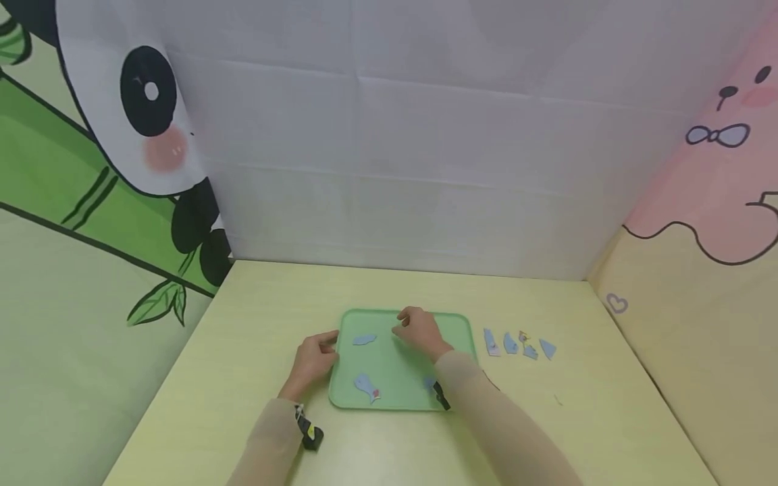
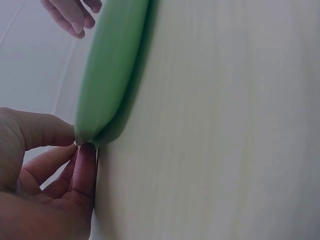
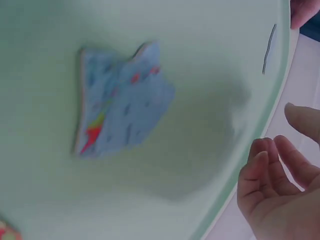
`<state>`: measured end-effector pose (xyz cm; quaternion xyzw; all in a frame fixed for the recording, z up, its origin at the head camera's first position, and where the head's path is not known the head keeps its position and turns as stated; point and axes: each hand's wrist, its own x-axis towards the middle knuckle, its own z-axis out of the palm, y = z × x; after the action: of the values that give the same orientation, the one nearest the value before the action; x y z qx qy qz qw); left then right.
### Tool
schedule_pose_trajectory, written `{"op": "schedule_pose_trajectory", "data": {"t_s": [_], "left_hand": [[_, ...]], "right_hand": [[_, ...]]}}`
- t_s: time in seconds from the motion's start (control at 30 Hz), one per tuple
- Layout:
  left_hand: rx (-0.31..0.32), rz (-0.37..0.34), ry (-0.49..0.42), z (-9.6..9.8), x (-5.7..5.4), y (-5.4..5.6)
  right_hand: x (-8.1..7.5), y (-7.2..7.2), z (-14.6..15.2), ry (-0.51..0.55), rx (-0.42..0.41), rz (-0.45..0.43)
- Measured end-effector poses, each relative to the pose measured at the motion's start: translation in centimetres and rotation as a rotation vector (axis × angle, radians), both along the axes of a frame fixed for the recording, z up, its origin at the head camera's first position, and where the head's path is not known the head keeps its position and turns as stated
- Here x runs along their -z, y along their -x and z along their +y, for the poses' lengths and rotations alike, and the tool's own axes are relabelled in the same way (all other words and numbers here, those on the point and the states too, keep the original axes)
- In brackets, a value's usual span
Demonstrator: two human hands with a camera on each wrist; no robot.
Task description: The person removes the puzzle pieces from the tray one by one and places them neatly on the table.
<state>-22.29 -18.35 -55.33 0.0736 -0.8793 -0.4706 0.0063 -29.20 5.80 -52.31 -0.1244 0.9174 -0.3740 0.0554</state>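
Note:
My left hand [image 1: 314, 366] pinches the left rim of a green tray [image 1: 395, 398], thumb above and fingers at the side and underneath, as the left wrist view shows. My right hand [image 1: 421, 331] hovers over the back middle of the tray, fingers loosely curled with nothing between them. On the tray lie a small blue puzzle piece [image 1: 365, 339] at back left and a longer blue piece [image 1: 365, 385] with a pink spot at front left. A third piece [image 1: 430, 383] at front right is partly hidden by the right wrist. A light-blue piece [image 3: 125, 100] with red and yellow marks fills the right wrist view.
Right of the tray, several puzzle pieces lie in a row on the pale table, among them a tall one [image 1: 491, 342] and a triangular one [image 1: 548, 348]. A white cloth wall [image 1: 395, 169] stands behind, with printed panels at both sides.

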Motion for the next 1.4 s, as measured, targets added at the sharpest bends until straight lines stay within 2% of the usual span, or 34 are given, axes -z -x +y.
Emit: {"op": "schedule_pose_trajectory", "data": {"t_s": [0.43,0.53,0.93,1.13,1.4], "left_hand": [[0.012,-0.003,-0.03,-0.9,-0.4,-0.5],[0.015,-0.011,-0.03,-1.0,-0.2,-0.4],[0.024,-0.013,-0.043,-1.1,-0.3,-0.4],[0.017,-0.003,-0.042,-1.0,-0.5,-0.4],[0.025,-0.023,-0.047,-0.9,-1.1,-0.7]], "right_hand": [[-0.8,-1.0,-5.5,-0.156,-0.173,0.042],[-0.8,-1.0,-6.4,-0.213,-0.171,0.056],[-0.9,-1.1,-8.0,-0.311,-0.245,0.053],[-0.8,-1.2,-7.8,-0.293,-0.242,0.067],[-0.1,-0.7,-7.8,-0.259,-0.213,0.022]]}}
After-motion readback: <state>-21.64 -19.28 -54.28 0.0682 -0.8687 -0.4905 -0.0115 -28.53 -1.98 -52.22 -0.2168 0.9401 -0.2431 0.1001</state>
